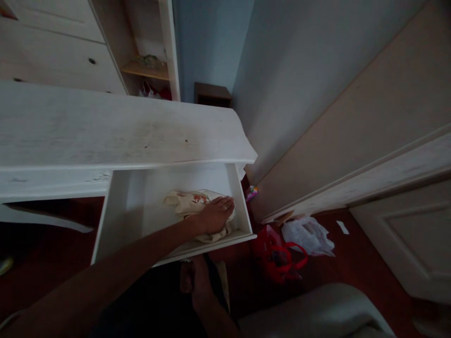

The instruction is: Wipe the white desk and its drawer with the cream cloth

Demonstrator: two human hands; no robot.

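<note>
One white table [70,126] stretches in from the left edge of view, its drawer [151,220] pulled out. Inside, open room runs from the drawer's left side to a printed cream cloth [192,203], which lies in the right part, close to the front edge. Just below that edge is the right hand [200,277], fingers curled; I cannot tell whether they grip anything. The left hand [216,216] rests on the cloth, fingers extended, near the drawer's right side. Farther right, a red handbag [269,253] and a white plastic bag [306,234] lie on the floor [355,263].
</note>
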